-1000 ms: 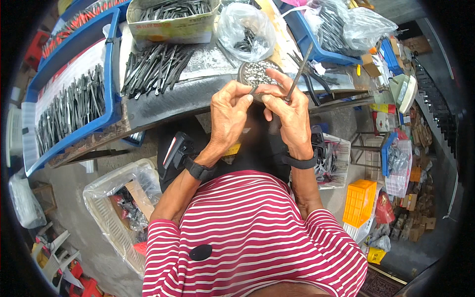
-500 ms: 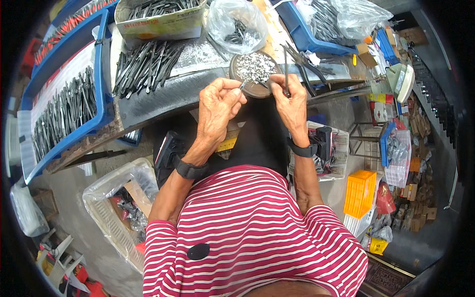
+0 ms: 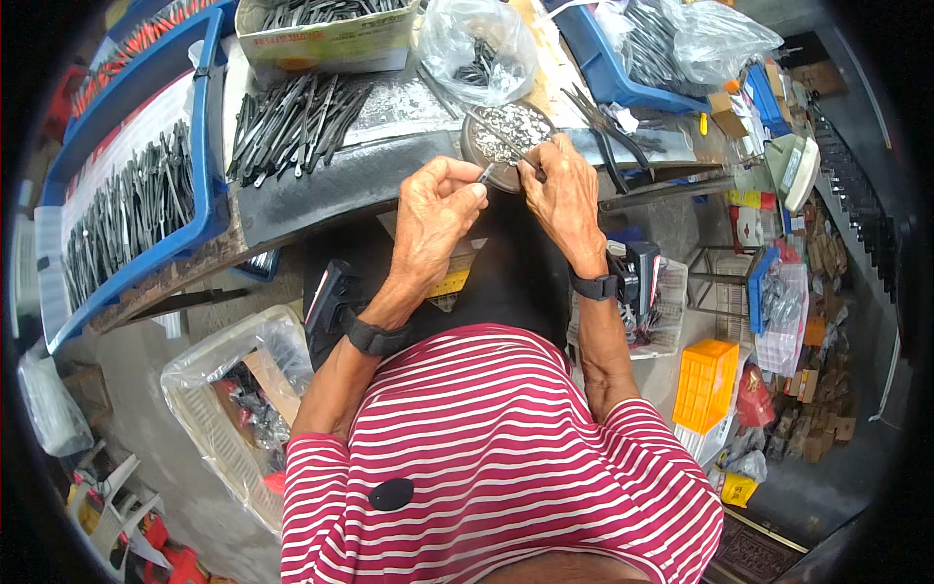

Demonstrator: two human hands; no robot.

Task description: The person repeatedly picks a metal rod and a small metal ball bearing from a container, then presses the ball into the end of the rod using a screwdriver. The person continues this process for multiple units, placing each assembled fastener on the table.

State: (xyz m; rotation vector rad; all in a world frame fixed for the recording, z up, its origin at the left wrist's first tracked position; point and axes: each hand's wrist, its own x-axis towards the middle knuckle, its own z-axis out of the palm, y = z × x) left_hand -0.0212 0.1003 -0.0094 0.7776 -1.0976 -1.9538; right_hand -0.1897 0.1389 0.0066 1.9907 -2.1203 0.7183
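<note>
Above the bench's front edge, my left hand [image 3: 434,206] pinches a small silvery piece [image 3: 484,174] between thumb and fingertips. My right hand [image 3: 566,200] is closed on a thin dark rod-like tool [image 3: 518,153], which slants leftward over a round brown dish [image 3: 469,146]. Many tiny shiny metal bits [image 3: 513,127] lie in that dish, just beyond both hands. The exact kind of tool and the tip of the left hand's piece are too small to make out. Dark-handled pliers [image 3: 611,136] rest on the bench to the right of my right hand.
Slim dark metal parts [image 3: 297,127] lie heaped on the bench, left of the dish. A blue tray [image 3: 206,146] of similar parts stands farther left. Behind are a cardboard box [image 3: 331,49], a clear bag [image 3: 477,49] and another blue tray [image 3: 623,86]. Crates [image 3: 209,389] stand below.
My right hand has turned and moved slightly left, and its tool has swung from upright to slanting across the dish. My left hand still pinches its piece. The whole view has shifted slightly.
</note>
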